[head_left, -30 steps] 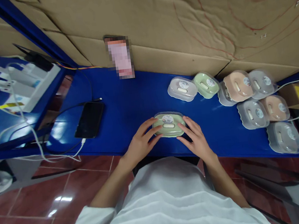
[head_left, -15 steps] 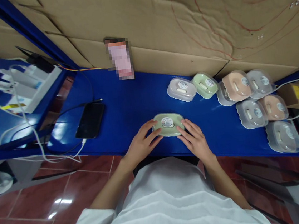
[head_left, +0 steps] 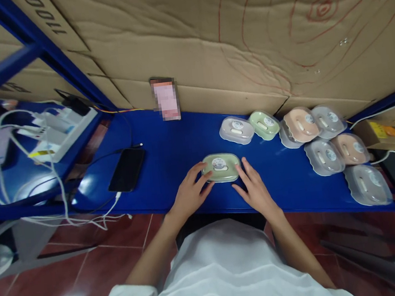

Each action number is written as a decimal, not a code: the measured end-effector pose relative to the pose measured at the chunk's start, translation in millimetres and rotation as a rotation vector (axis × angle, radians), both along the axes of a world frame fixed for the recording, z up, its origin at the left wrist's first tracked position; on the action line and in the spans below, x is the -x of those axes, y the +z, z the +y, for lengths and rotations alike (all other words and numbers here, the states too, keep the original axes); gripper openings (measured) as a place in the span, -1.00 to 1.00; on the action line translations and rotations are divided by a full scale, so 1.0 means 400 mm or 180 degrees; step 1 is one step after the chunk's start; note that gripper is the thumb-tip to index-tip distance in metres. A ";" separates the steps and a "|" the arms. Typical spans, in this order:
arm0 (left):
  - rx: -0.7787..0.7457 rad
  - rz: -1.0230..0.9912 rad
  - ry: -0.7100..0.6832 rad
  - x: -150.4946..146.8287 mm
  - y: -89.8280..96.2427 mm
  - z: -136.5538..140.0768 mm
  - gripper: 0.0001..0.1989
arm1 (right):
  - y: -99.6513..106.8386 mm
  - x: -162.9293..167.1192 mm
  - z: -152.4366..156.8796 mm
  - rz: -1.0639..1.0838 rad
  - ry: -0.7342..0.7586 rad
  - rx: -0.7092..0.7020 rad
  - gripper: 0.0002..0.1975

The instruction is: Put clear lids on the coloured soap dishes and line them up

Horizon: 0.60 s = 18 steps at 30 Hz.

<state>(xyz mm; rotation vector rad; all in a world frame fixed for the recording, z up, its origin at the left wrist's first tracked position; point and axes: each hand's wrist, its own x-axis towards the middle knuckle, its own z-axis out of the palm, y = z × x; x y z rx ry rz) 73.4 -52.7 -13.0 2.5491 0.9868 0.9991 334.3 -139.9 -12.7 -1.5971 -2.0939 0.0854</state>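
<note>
A pale green plastic soap box (head_left: 228, 164) with a clear lid, a round sticker and a small white oblong piece lies flat on the blue table, long side towards me. At its left end, my left hand (head_left: 190, 192) has its fingers bent around the rim. To the right, my right hand (head_left: 255, 189) is open with fingers spread; its index fingertip is by the right edge, and I cannot tell whether it touches. Similar soap boxes stand to the right: a grey one (head_left: 237, 130), a green one (head_left: 265, 125), a peach one (head_left: 301, 124) and several more.
A black phone (head_left: 127, 169) with cables lies at left, near a white power strip (head_left: 69, 134). Another phone (head_left: 166, 99) leans on the cardboard wall (head_left: 184, 30) behind. At far right is an open carton (head_left: 381, 135). The blue table (head_left: 179, 143) has its front edge close to my body.
The view has shifted, showing more of the cardboard wall. My right hand's fingers have drawn back somewhat from the green soap box and spread. My left hand stays at its left end.
</note>
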 end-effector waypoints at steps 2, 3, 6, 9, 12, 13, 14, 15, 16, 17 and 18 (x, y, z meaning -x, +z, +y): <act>-0.0035 0.0009 0.0054 -0.001 -0.005 0.004 -0.71 | -0.001 -0.001 0.001 0.0056 -0.0037 0.0090 -0.13; -0.0050 -0.0002 0.0084 -0.002 -0.008 0.005 -0.71 | -0.002 -0.002 0.002 0.0082 -0.0051 0.0133 -0.14; -0.0042 -0.0027 0.0143 -0.003 -0.015 0.009 -0.68 | -0.005 -0.006 0.004 0.0141 -0.0087 0.0236 -0.17; 0.0005 -0.0018 0.0124 -0.005 -0.015 0.010 -0.61 | -0.015 -0.009 0.007 0.0202 -0.0122 0.0250 -0.20; 0.0004 -0.0022 0.0083 -0.006 -0.013 0.007 -0.59 | -0.028 -0.012 0.010 0.0252 -0.0088 0.0173 -0.22; 0.0008 -0.0041 0.0076 -0.005 -0.012 0.006 -0.60 | -0.032 -0.013 0.011 0.0263 -0.0066 0.0145 -0.22; 0.0017 -0.0070 0.0078 -0.004 -0.013 0.004 -0.61 | -0.035 -0.014 0.012 0.0271 -0.0051 0.0120 -0.23; 0.0026 -0.0103 0.0087 -0.002 -0.013 0.002 -0.63 | -0.038 -0.014 0.013 0.0276 -0.0046 0.0098 -0.23; 0.0037 -0.0128 0.0096 0.000 -0.014 0.000 -0.64 | -0.040 -0.015 0.013 0.0278 -0.0049 0.0080 -0.23; 0.0045 -0.0140 0.0105 0.002 -0.016 -0.002 -0.65 | -0.042 -0.015 0.013 0.0276 -0.0057 0.0062 -0.23; 0.0045 -0.0140 0.0116 0.005 -0.017 -0.004 -0.65 | -0.044 -0.016 0.013 0.0272 -0.0066 0.0037 -0.23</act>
